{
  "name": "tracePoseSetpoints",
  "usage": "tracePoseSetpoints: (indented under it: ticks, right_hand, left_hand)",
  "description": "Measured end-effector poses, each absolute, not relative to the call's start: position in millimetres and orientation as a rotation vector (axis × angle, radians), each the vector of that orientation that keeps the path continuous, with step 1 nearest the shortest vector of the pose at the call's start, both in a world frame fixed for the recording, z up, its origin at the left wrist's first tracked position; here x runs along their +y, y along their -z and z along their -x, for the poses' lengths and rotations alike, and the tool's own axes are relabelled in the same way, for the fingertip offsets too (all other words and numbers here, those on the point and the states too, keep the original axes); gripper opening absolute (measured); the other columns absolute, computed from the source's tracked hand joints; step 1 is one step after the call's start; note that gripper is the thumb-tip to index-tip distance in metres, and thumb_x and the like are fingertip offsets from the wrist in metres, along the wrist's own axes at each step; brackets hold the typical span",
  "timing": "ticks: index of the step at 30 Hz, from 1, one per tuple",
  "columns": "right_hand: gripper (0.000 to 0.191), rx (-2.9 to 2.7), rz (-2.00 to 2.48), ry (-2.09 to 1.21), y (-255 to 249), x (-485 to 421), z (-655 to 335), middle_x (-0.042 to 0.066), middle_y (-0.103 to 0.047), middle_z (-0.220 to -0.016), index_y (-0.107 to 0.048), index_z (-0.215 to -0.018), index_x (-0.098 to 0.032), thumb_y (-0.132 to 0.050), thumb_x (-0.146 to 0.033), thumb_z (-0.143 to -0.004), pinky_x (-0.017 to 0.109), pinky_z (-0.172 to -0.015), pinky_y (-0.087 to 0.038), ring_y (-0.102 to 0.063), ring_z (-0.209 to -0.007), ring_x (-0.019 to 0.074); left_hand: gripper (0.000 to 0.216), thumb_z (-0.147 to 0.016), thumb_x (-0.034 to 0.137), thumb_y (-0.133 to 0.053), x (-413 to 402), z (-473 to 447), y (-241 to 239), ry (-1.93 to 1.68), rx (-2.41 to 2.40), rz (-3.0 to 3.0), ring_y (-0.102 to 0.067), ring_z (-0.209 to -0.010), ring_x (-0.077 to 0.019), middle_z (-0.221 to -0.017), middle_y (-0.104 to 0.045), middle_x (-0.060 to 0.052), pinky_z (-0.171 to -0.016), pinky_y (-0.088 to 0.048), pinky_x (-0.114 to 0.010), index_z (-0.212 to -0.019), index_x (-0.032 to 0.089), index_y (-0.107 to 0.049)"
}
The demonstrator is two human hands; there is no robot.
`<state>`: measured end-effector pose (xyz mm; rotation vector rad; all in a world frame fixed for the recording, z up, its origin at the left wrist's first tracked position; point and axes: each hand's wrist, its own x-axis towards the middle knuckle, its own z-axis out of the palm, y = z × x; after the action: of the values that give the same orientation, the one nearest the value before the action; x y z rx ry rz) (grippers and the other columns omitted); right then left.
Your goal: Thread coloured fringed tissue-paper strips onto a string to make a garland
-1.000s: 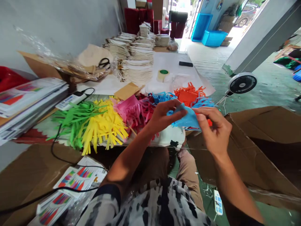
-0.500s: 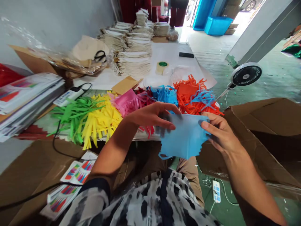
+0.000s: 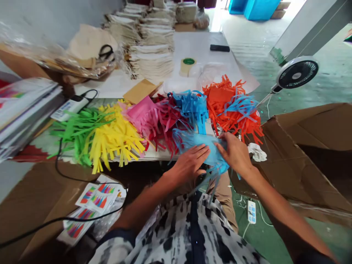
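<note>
Light blue sheet: the thin fringed sheet (image 3: 210,141) lay under both hands at the front edge of the worktop (image 3: 162,156). Its fringe (image 3: 180,137) spread to the left, with more strips hanging toward the wearer's lap, partly blurred.
Handling: the sheet was judged very light, soft and limp, likely to crease or drift rather than hold a shape; its narrow strips looked the weakest part, apt to tangle or tear.
Hold: the uncut body between the hands seemed the best place to grip or press, with the strips left free.
Left hand: the left hand (image 3: 192,161) was open, palm down, its fingers extended together over the sheet.
Right hand: the right hand (image 3: 235,152) was bent at the sheet's right side; whether finger and thumb pinched it could not be told.
Neighbouring fringes: a deeper blue bundle (image 3: 194,106) lay just beyond, between crimson strips (image 3: 167,123) and an orange-red bundle (image 3: 221,95). Pink (image 3: 143,112), yellow (image 3: 115,132) and green fringes (image 3: 79,128) followed to the left.
Behind: a tape roll (image 3: 188,65) stood near tall pale stacks (image 3: 151,58).
Right margin: a fan (image 3: 297,75) stood beyond an open cardboard box (image 3: 297,146).
</note>
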<state>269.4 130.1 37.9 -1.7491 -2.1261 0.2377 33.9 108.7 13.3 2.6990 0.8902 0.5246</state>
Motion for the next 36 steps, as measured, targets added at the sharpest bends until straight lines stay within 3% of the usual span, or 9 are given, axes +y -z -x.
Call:
tracePoseSetpoints:
  ticks: [3, 6, 10, 13, 16, 19, 23, 27, 36]
  right_hand:
    - [0.052, -2.366, 1.480, -0.009, -38.4, 103.9, -265.9, 0.019, -0.066, -0.138, -0.060, -0.141, -0.016, -0.057, -0.049, -0.101, 0.055, -0.113, -0.040, -0.058, -0.129, 0.0364]
    - [0.062, -2.520, 1.318, -0.040, -28.5, 79.9, -264.1, 0.017, -0.066, -0.141, -0.055, -0.150, -0.013, -0.061, -0.050, -0.100, 0.056, -0.121, -0.035, -0.058, -0.131, 0.0346]
    - [0.036, -2.436, 1.354, -0.097, -15.9, 69.0, -269.3, 0.012, -0.073, -0.133, -0.068, -0.136, -0.018, -0.055, -0.030, -0.105, 0.049, -0.109, -0.045, -0.063, -0.123, 0.0299]
    - [0.024, -2.334, 1.332, -0.265, -19.2, 74.3, -273.4, 0.007, -0.077, -0.121, -0.075, -0.115, -0.022, -0.053, -0.028, -0.107, 0.043, -0.100, -0.047, -0.068, -0.113, 0.0258]
    - [0.026, -2.216, 1.412, -0.422, -26.1, 84.7, -273.0, 0.006, -0.079, -0.107, -0.073, -0.100, -0.022, -0.052, -0.035, -0.108, 0.040, -0.091, -0.047, -0.070, -0.101, 0.0248]
    - [0.033, -2.118, 1.565, -0.478, -29.1, 97.1, -268.8, 0.005, -0.075, -0.087, -0.069, -0.090, -0.022, -0.050, -0.043, -0.107, 0.035, -0.078, -0.044, -0.067, -0.084, 0.0232]
    - [0.032, -2.091, 1.847, -0.411, -29.1, 111.2, -259.4, 0.005, -0.072, -0.079, -0.067, -0.091, -0.021, -0.048, -0.043, -0.104, 0.032, -0.067, -0.033, -0.064, -0.075, 0.0224]
    - [0.034, -2.115, 2.071, -0.256, -30.5, 116.7, -249.3, 0.008, -0.075, -0.083, -0.068, -0.096, -0.020, -0.047, -0.045, -0.105, 0.032, -0.065, -0.024, -0.065, -0.076, 0.0234]
    - [0.034, -2.187, 2.215, -0.148, -34.2, 119.7, -240.3, 0.011, -0.075, -0.086, -0.070, -0.102, -0.020, -0.048, -0.046, -0.105, 0.033, -0.062, -0.019, -0.064, -0.072, 0.0227]
  left_hand:
    - [0.049, -0.102, 0.031, -0.064, 99.0, -40.4, 7.5, -0.598, 1.033, -2.690, -0.053, -0.150, -0.0298, -0.156, -0.060, -0.016, -0.125, -0.046, -0.047, -0.146, 0.009, -0.059]
    - [0.042, -0.106, 0.029, -0.057, 94.3, -40.8, 6.7, -0.673, 1.080, -2.686, -0.058, -0.143, -0.0287, -0.150, -0.065, -0.015, -0.120, -0.051, -0.045, -0.143, 0.010, -0.062]
    - [0.052, -0.098, 0.043, -0.070, 91.0, -35.9, -3.9, -0.675, 1.055, -2.688, -0.063, -0.136, -0.0316, -0.145, -0.067, -0.016, -0.117, -0.053, -0.047, -0.139, 0.011, -0.065]
    - [0.034, -0.100, 0.033, -0.068, 91.7, -28.4, -10.8, -0.677, 1.111, -2.586, -0.068, -0.123, -0.0274, -0.131, -0.074, -0.012, -0.107, -0.057, -0.043, -0.129, 0.015, -0.072]
    - [0.018, -0.102, 0.023, -0.063, 98.3, -19.6, -19.7, -0.716, 1.259, -2.380, -0.070, -0.108, -0.0229, -0.114, -0.079, -0.007, -0.097, -0.057, -0.038, -0.113, 0.020, -0.077]
    - [0.015, -0.101, 0.025, -0.065, 110.7, -14.2, -31.5, -0.634, 1.454, -2.196, -0.072, -0.101, -0.0230, -0.105, -0.080, -0.005, -0.090, -0.054, -0.035, -0.106, 0.021, -0.078]
    - [0.021, -0.103, 0.034, -0.061, 129.2, -17.3, -44.4, -0.393, 1.701, -2.077, -0.076, -0.088, -0.0240, -0.095, -0.081, -0.006, -0.076, -0.050, -0.032, -0.110, 0.022, -0.077]
    - [0.027, -0.104, 0.041, -0.058, 143.1, -24.3, -46.4, -0.232, 1.822, -2.123, -0.077, -0.090, -0.0274, -0.096, -0.081, -0.008, -0.074, -0.048, -0.033, -0.112, 0.023, -0.076]
    - [0.027, -0.101, 0.047, -0.058, 153.1, -29.2, -40.9, -0.075, 1.878, -2.185, -0.076, -0.085, -0.0279, -0.088, -0.079, -0.006, -0.071, -0.049, -0.035, -0.108, 0.024, -0.071]
